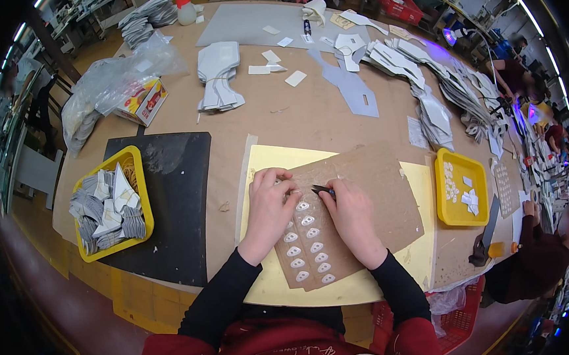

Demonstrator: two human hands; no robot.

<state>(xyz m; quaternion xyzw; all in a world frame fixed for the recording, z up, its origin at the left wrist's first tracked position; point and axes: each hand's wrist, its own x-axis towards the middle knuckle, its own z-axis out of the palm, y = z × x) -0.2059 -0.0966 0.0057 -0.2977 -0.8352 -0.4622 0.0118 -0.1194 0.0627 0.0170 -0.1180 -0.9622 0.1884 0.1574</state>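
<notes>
In front of me a brown sheet (378, 197) lies on a pale yellow board (276, 153). Two columns of small white oval pieces (311, 232) with dark spots run down its left part. My left hand (270, 208) rests over the upper end of these columns, its fingers pinched together; whatever they hold is hidden. My right hand (355, 222) is closed round a small dark pointed tool (322, 189), perhaps tweezers or snips. The tool's tip points left toward the left fingers, just above the sheet.
At left, a yellow basket (147, 217) of grey and white cut pieces stands on a black mat (186, 184). A yellow tray (441, 193) with small white pieces sits at right. Stacked grey panels (219, 73) lie farther back. Another person (534, 259) is at the right edge.
</notes>
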